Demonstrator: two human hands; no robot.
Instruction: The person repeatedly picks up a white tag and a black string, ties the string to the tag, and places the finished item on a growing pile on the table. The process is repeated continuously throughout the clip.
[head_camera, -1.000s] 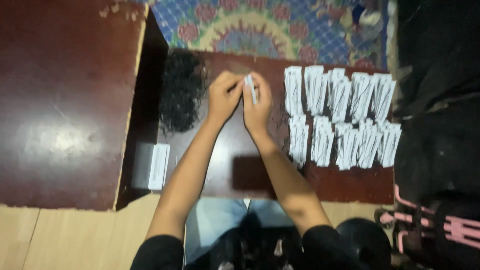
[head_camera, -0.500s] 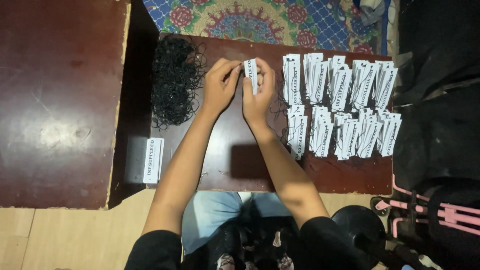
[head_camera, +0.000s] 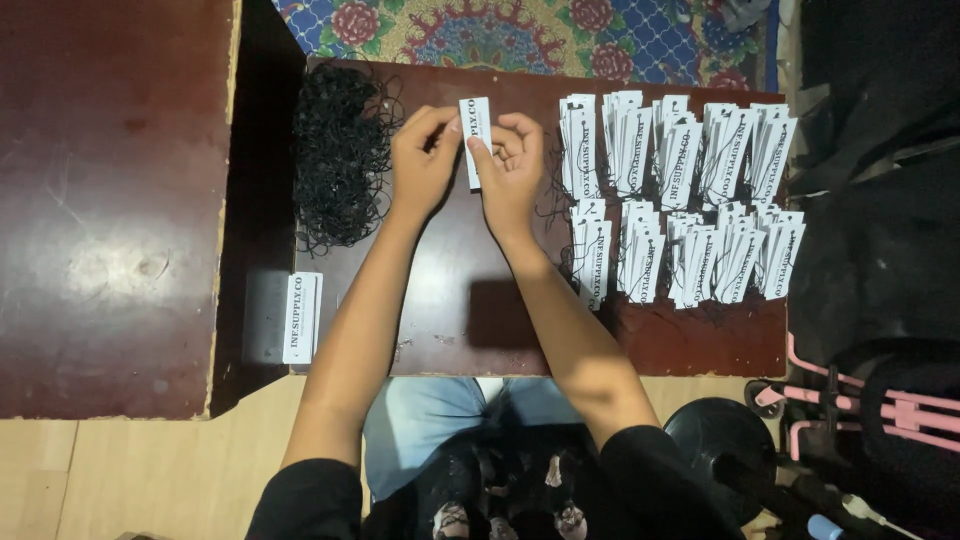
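- A white rectangular tag (head_camera: 477, 138) is being pinched at upper centre of the frame between the left hand (head_camera: 425, 158) and the right hand (head_camera: 512, 165), both closed on it.
- Its long axis is being kept vertical in the frame, above the dark red table (head_camera: 460, 300).
- A black string pile (head_camera: 340, 155) is lying left of the hands.
- Strung white tag stacks (head_camera: 680, 195) are being kept in two rows at right.
- A loose white tag stack (head_camera: 301, 317) is lying at lower left, long axis vertical.
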